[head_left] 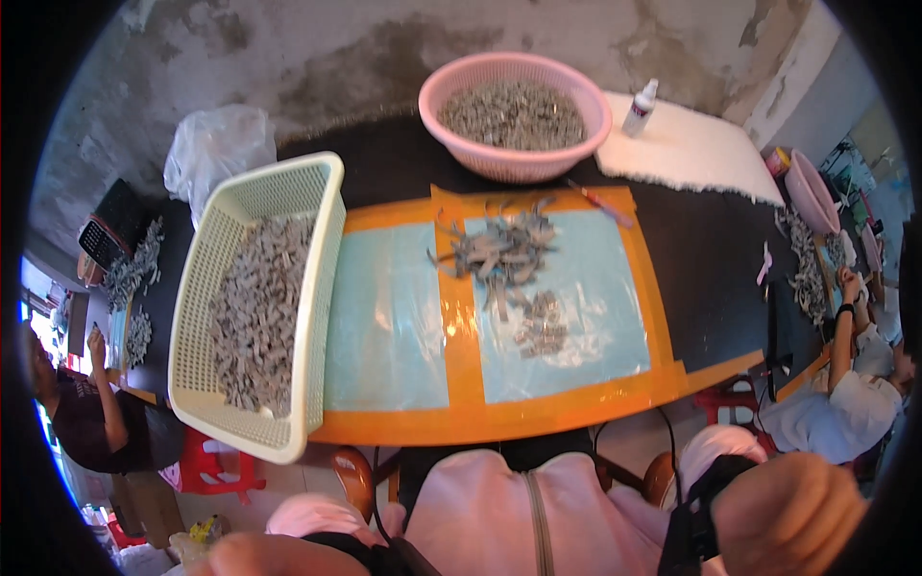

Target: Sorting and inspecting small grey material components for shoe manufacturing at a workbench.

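My right hand (792, 514) is a large blur at the lower right, close to the camera and away from the table; its fingers are too smeared to read. At the lower left edge, only part of my left hand (274, 559) shows, with its fingers cut off from view. In front of me, a loose pile of grey curved strips (504, 252) lies on a pale blue work mat (389, 317) edged with orange tape. Just nearer than the pile sits a small cluster of short grey pieces (543, 326). Neither hand touches them.
A cream basket (327, 288) of grey pieces stands left of the mat. Behind it is a plastic bag (221, 149). A pink basin (514, 165) holds more pieces; a white bottle (641, 108) and pen-like tool (605, 206) lie right. Other people (840, 413) work both sides.
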### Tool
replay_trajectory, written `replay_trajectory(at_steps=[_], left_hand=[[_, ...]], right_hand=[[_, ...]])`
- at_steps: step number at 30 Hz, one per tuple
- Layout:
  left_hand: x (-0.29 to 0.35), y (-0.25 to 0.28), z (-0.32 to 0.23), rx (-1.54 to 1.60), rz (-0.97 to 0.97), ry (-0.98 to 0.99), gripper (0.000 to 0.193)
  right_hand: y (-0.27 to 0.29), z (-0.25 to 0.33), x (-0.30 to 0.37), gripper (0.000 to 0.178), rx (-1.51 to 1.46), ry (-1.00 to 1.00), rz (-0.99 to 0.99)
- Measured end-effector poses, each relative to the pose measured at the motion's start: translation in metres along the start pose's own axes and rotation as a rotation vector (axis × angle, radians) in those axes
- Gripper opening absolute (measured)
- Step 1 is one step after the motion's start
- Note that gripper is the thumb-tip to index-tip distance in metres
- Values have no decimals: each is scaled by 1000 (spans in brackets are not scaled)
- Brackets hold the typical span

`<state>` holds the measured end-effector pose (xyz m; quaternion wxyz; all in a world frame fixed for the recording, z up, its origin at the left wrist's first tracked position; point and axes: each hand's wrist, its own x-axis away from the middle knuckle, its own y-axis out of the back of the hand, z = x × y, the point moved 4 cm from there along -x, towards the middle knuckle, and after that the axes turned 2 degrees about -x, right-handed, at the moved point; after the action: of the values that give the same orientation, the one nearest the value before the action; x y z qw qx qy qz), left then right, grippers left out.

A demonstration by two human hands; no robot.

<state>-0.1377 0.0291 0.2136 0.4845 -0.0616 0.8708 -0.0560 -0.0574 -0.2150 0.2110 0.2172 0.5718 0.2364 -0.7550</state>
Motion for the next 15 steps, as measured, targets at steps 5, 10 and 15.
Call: replay_trajectory(at_steps=[5,10,15], left_hand=[[29,-19,13,111,255,-363,10],[47,-32,26,53,171,-418,7],[71,-25,38,55,170,-810,14]], right_hand=[[-10,1,24,10,-88,63,168],[-19,-10,28,6,-137,93,200],[-19,-10,31,3,-102,130,220]])
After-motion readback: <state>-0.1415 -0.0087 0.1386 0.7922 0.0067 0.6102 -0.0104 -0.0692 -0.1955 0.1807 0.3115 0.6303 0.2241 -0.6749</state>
